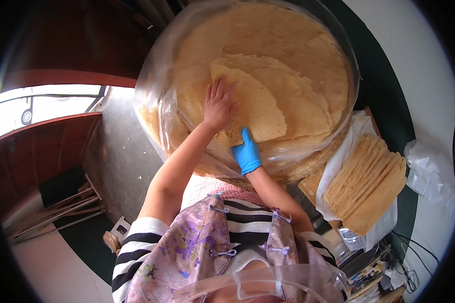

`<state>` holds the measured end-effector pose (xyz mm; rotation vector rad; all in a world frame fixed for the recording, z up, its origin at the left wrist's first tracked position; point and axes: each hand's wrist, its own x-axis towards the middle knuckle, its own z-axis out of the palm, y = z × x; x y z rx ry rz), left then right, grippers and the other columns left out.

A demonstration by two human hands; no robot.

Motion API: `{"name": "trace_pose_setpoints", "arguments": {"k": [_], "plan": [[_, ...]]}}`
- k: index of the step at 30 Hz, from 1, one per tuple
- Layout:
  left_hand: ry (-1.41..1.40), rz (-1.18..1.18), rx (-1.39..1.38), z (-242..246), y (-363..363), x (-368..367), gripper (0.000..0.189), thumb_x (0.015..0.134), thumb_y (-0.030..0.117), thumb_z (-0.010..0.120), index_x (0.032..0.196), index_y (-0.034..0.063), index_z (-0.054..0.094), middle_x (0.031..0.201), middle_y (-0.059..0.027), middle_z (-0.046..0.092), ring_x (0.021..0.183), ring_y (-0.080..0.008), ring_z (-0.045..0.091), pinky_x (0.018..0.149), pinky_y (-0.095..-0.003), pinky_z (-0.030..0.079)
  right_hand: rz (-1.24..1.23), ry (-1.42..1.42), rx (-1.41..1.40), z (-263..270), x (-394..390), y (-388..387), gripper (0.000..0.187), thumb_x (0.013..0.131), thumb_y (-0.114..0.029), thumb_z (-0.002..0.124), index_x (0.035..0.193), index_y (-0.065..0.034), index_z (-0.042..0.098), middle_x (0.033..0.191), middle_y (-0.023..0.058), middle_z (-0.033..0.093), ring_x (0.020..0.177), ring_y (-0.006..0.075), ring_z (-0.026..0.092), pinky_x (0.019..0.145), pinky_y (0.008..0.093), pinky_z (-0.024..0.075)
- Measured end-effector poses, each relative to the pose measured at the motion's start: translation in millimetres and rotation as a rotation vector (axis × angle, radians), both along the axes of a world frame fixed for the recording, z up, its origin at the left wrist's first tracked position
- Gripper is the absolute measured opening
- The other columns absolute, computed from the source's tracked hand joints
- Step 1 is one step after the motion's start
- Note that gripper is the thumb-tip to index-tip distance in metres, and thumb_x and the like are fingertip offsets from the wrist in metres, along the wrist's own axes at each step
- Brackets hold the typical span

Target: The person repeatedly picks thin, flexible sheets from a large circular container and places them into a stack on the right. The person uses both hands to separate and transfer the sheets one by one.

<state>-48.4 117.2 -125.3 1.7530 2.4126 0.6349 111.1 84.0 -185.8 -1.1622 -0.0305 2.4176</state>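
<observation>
A large stack of thin, round, tan flatbread sheets (280, 28) lies before me, partly wrapped in clear plastic sheeting (168, 113). On top is a folded flatbread sheet (259, 108), its layers overlapping in a fan shape. My left hand (220, 105), bare, rests palm down on the left side of this fold with its fingers spread. At the near edge, my right hand (247, 154) wears a blue glove. Its thumb lies over the sheet, and its other fingers are mostly hidden beneath the edge.
To the right, a pile of folded flatbreads (364, 181) lies on white plastic over a wooden board (313, 183). A clear plastic bag (428, 176) sits by the wall. Cables (409, 270) hang at lower right. Left are a red door panel (57, 151) and grey floor (121, 151).
</observation>
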Motion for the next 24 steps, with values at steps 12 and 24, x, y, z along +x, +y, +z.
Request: {"name": "trace_pose_setpoints", "arguments": {"k": [12, 24], "plan": [[-0.723, 0.377, 0.376, -41, -19, -8, 0.049, 0.087, 0.023, 0.062, 0.129, 0.0019, 0.048, 0.133, -0.0176, 0.046, 0.123, -0.0267, 0.043, 0.101, -0.0386, 0.036, 0.856, -1.026, 2.081, 127, 37, 82, 0.083, 0.067, -0.044, 0.077, 0.135, -0.0093, 0.045, 0.139, 0.0212, 0.04, 0.13, 0.0369, 0.035, 0.106, 0.0489, 0.0298], [-1.573, 0.583, -0.094, 28, -44, 44, 0.044, 0.08, 0.004, 0.065, 0.12, -0.0019, 0.047, 0.1, -0.0087, 0.062, 0.084, -0.0154, 0.062, 0.067, -0.0286, 0.051, 1.057, -0.96, 1.859, 65, 59, 87, 0.1, 0.061, -0.042, 0.079, 0.141, -0.0072, 0.032, 0.147, 0.0178, 0.028, 0.137, 0.0374, 0.023, 0.112, 0.0527, 0.0155]]}}
